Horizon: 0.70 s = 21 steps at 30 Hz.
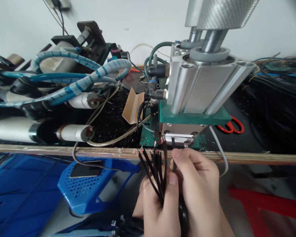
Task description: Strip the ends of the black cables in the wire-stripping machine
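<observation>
A bundle of black cables (160, 177) with stripped ends, showing small red, white and green wire tips, fans upward from my left hand (161, 207), which is closed around it. My right hand (199, 184) pinches a single black cable (173, 144) between thumb and fingers. That cable's tip is at the front slot of a pneumatic press (177, 136), under its green plate (194, 115). How far the tip reaches in is hard to tell. Both hands are close together, just in front of the bench edge.
Another machine with white cylinders (76, 133) and blue hoses stands at left. Red-handled scissors (233, 125) lie right of the press, near a pile of black cables (281, 102). A folded cardboard piece (133, 106) sits behind. Below are a blue stool (76, 194) and red stool (268, 202).
</observation>
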Each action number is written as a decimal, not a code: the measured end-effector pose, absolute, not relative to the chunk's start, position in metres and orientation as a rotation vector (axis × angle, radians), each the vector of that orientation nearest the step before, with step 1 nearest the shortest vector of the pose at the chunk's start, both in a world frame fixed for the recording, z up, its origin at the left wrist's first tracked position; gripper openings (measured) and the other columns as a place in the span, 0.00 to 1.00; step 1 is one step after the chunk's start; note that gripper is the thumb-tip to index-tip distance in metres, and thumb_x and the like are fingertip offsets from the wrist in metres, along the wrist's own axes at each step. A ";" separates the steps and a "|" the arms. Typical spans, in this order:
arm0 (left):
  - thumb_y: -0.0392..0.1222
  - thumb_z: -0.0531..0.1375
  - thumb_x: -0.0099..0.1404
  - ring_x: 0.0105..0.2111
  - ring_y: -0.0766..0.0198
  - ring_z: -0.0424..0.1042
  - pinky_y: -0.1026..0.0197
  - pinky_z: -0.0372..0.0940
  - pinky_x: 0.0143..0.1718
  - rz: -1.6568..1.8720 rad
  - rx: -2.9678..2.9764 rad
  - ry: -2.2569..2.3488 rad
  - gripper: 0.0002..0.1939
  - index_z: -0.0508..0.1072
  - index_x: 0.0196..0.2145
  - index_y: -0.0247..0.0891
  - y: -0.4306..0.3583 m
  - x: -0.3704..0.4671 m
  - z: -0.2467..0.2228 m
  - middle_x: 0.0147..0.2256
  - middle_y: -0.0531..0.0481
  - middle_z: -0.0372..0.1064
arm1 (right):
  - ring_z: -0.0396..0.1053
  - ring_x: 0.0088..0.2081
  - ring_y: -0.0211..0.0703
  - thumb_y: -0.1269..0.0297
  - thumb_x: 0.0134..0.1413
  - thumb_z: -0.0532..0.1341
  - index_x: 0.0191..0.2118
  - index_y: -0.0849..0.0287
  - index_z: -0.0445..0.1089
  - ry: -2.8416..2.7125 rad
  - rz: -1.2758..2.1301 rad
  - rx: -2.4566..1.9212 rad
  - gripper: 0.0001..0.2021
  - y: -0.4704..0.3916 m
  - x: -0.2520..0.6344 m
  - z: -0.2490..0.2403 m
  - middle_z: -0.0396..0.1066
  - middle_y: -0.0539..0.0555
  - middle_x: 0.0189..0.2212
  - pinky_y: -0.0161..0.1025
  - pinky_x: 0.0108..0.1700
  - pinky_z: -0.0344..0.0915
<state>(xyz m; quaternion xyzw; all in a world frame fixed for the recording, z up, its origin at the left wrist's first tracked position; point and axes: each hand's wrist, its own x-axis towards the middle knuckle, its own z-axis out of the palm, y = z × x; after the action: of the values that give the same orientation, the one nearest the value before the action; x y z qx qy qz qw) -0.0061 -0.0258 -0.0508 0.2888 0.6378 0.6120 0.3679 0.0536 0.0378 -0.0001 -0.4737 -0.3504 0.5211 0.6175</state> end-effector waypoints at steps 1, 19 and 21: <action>0.58 0.72 0.68 0.59 0.40 0.79 0.42 0.71 0.65 1.569 0.729 1.660 0.19 0.86 0.49 0.44 -0.025 -0.006 -0.051 0.52 0.42 0.84 | 0.62 0.18 0.36 0.60 0.62 0.70 0.19 0.56 0.66 -0.806 1.196 -1.092 0.23 0.038 0.053 0.000 0.65 0.47 0.16 0.32 0.20 0.56; 0.64 0.70 0.68 0.55 0.43 0.80 0.47 0.74 0.60 1.595 0.669 1.794 0.21 0.86 0.46 0.46 -0.020 0.004 -0.042 0.50 0.45 0.84 | 0.60 0.16 0.35 0.59 0.59 0.71 0.17 0.56 0.68 -0.766 1.249 -1.065 0.22 0.044 0.054 0.004 0.65 0.48 0.14 0.31 0.18 0.55; 0.64 0.70 0.68 0.55 0.43 0.80 0.47 0.73 0.61 1.597 0.684 1.793 0.20 0.86 0.46 0.46 -0.020 0.005 -0.041 0.49 0.45 0.84 | 0.61 0.17 0.35 0.59 0.59 0.71 0.17 0.56 0.69 -0.768 1.253 -1.068 0.22 0.044 0.054 0.004 0.66 0.48 0.14 0.32 0.19 0.57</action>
<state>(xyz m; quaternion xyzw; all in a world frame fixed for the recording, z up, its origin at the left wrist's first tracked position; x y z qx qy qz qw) 0.0046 -0.0197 -0.0407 0.2600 0.6811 0.6066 0.3171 0.0535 0.0439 0.0040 -0.4636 -0.3331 0.5438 0.6151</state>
